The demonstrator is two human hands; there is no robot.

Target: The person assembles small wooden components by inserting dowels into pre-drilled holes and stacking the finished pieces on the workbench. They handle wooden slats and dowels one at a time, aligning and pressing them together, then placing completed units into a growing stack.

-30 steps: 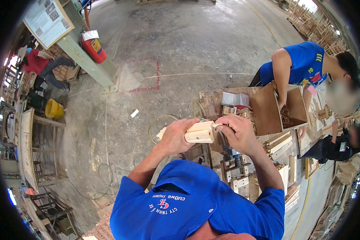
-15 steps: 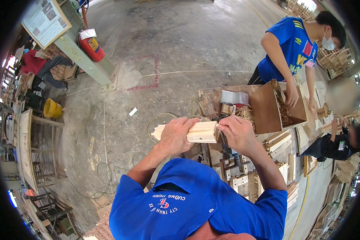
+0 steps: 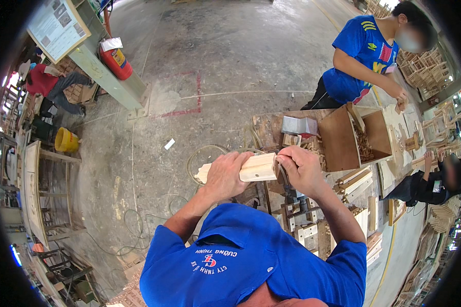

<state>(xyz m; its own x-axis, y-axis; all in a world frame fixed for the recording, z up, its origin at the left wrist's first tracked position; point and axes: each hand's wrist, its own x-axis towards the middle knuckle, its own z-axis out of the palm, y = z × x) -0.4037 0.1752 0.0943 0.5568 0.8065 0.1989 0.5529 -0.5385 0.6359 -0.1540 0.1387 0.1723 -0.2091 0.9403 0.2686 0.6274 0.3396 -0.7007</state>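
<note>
In front of my chest I hold a pale wooden piece (image 3: pixel 259 168) with a small hole in its near side and a narrower left end. My left hand (image 3: pixel 225 175) is wrapped over the middle of it from above. Against its right end, my right hand (image 3: pixel 303 169) has thumb and fingers pressed together. Whatever small thing those fingertips may hold is hidden. Just beyond my right hand lies a workbench (image 3: pixel 269 125) with a grey metal block (image 3: pixel 299 125) on it.
A wooden box (image 3: pixel 338 138) holding small wooden pegs stands on the bench. Behind it a co-worker in a blue shirt (image 3: pixel 361 61) handles a small piece. Wood strips (image 3: pixel 356 183) lie to my right. A hose (image 3: pixel 202 151) loops beside the bench. At left are a fire extinguisher (image 3: pixel 116 62) and a yellow bucket (image 3: pixel 66 139).
My right hand's fingers have closed more tightly at the wooden piece's right end; my left hand has barely moved. The co-worker has taken a hand out of the box and straightened away from it.
</note>
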